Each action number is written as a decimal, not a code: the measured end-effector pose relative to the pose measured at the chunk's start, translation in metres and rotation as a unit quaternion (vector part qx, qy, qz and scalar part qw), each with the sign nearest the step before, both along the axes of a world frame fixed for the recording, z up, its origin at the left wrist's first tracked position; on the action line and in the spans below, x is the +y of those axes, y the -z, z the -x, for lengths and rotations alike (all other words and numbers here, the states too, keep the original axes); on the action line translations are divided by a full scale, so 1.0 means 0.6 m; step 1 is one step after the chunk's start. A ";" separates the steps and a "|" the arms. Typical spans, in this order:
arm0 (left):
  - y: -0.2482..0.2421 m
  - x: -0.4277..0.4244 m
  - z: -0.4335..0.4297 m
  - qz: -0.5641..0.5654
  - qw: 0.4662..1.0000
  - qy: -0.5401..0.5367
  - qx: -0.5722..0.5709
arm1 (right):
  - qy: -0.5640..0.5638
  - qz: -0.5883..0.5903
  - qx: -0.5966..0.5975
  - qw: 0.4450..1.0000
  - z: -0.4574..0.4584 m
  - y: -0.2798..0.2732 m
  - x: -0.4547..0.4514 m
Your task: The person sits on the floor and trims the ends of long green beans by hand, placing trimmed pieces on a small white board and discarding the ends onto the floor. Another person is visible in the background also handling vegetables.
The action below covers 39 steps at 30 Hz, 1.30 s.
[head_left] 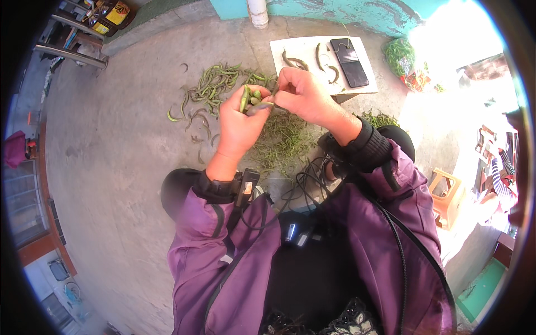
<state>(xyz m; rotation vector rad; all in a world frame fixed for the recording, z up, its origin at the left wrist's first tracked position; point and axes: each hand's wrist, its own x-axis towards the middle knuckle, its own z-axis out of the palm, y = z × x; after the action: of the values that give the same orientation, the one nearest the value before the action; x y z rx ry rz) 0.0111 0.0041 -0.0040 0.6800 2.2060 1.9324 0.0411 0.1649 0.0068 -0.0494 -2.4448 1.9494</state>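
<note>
My left hand (236, 125) is closed around several green bean pods (254, 97), whose ends stick out between thumb and fingers. Close against it, my right hand (307, 98) pinches at the end of a pod with thumb and forefinger; the fingers partly hide what they grip. Beyond my left hand, a loose heap of bean pods (213, 83) lies on the concrete floor. Thin green strips and scraps (282, 140) are piled on the floor below my hands. Darker, curved pods (203, 121) are scattered to the left of them.
A low white-topped stand (364, 46) holds several dark pods and a black smartphone (351, 65). Filled plastic bags (400, 56) stand to its right. Black cables (307, 180) run between my knees. An orange stool (446, 197) and a person in striped sleeves (500, 176) are at right.
</note>
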 end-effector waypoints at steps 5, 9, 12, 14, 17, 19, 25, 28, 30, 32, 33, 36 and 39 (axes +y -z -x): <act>0.005 0.003 0.000 0.040 0.960 -0.045 0.275 | 0.026 -0.154 0.145 0.977 -0.004 -0.003 -0.013; 0.000 0.008 0.002 0.017 0.933 -0.087 0.350 | 0.019 0.005 0.072 0.997 0.002 0.011 -0.009; -0.014 -0.004 0.010 -0.080 0.993 -0.084 0.029 | 0.037 0.046 -0.008 0.998 0.007 0.015 0.008; -0.022 -0.015 0.022 -0.156 0.972 -0.065 -0.167 | -0.017 0.158 -0.032 0.987 0.008 0.010 0.024; -0.019 -0.019 0.027 -0.198 0.953 -0.039 -0.228 | -0.096 0.182 -0.052 0.977 0.008 -0.004 0.049; -0.015 -0.021 0.028 -0.207 0.952 -0.038 -0.222 | -0.113 0.118 -0.041 0.986 0.008 -0.012 0.059; -0.013 -0.026 0.035 -0.238 0.948 -0.048 -0.205 | -0.111 0.376 -0.023 0.919 0.011 -0.026 0.072; -0.016 -0.024 0.031 -0.209 0.957 -0.042 -0.198 | -0.028 0.174 -0.035 0.984 0.011 -0.027 0.068; -0.017 -0.018 0.024 -0.181 0.965 -0.037 -0.188 | -0.062 0.134 0.014 0.989 0.009 -0.019 0.048; -0.018 -0.013 0.016 -0.146 0.972 -0.038 -0.182 | -0.070 0.130 0.023 0.989 0.007 -0.011 0.026; -0.019 -0.011 0.013 -0.129 0.975 -0.038 -0.178 | -0.064 0.116 0.032 0.991 0.007 -0.008 0.020; -0.020 -0.007 0.008 -0.095 0.982 -0.037 -0.162 | -0.062 0.100 0.054 0.992 0.009 -0.007 0.008; -0.018 -0.004 0.004 -0.078 0.985 -0.037 -0.152 | -0.045 0.075 0.048 0.995 0.007 -0.010 0.005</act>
<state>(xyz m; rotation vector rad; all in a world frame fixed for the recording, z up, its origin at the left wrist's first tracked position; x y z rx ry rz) 0.0086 0.0019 0.0067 0.2977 1.9385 2.0994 0.0371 0.1678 0.0126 0.1505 -2.2757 2.1151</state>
